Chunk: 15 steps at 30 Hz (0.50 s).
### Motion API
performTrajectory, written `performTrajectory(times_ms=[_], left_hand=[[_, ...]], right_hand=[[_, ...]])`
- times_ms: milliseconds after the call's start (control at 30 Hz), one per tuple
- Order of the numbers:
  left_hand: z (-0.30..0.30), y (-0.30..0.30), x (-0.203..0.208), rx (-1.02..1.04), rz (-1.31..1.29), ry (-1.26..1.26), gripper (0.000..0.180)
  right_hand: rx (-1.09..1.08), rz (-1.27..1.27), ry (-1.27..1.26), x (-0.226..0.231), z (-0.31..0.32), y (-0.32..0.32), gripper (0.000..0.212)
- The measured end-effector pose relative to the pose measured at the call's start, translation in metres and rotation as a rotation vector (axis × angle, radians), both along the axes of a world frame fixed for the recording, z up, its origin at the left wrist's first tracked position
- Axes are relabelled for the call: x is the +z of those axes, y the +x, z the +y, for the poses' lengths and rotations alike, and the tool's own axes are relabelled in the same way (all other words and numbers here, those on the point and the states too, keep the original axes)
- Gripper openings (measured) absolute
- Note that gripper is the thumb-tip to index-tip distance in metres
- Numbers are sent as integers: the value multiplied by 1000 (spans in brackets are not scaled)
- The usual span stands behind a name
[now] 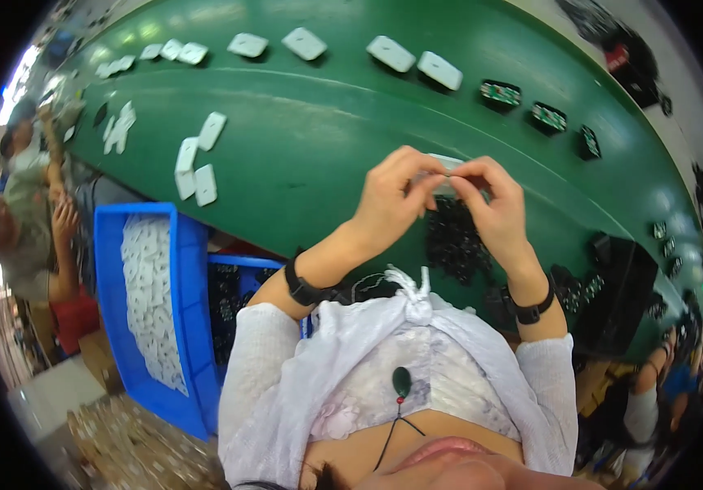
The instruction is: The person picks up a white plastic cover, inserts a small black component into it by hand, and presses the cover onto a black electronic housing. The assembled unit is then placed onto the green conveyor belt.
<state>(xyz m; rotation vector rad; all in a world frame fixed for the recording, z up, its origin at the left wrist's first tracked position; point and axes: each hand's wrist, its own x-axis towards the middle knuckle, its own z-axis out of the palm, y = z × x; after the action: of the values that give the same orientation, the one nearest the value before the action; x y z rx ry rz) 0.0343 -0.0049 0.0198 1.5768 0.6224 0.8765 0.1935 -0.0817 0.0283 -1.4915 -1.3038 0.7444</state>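
Observation:
My left hand (396, 192) and my right hand (494, 204) meet over the green table (302, 147), thumbs and forefingers pinched together at the tips. Whatever sits between the fingertips is small and dark, too small to name. Just behind the fingers, a white plastic piece (447, 160) shows in part; I cannot tell whether a hand touches it. Below my hands lies a heap of small black parts (456, 245), nearest to the right hand. Each wrist wears a black band.
White casings (390, 54) and black housings with green circuit boards (500, 94) line the table's far side. More white covers (186, 155) lie at left. A blue bin (192, 327) holds white pieces. A black box (621, 294) stands right. Other people (29, 212) sit nearby.

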Motion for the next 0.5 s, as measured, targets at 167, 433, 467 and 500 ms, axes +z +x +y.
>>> performTrajectory(times_ms=[167, 433, 467, 500], left_hand=[[-1, -10, -2, -14, -14, -23, 14], [2, -26, -12, 49, -242, -431, 20], [3, -30, -13, 55, -228, -436, 17], [3, -30, -12, 37, -231, -445, 17]], right_hand=[[-17, -85, 40, 8, 4, -10, 8], [-27, -48, 77, 12, 21, -28, 8], [-16, -61, 83, 12, 22, -31, 8], [-4, -75, 90, 12, 23, -32, 8]])
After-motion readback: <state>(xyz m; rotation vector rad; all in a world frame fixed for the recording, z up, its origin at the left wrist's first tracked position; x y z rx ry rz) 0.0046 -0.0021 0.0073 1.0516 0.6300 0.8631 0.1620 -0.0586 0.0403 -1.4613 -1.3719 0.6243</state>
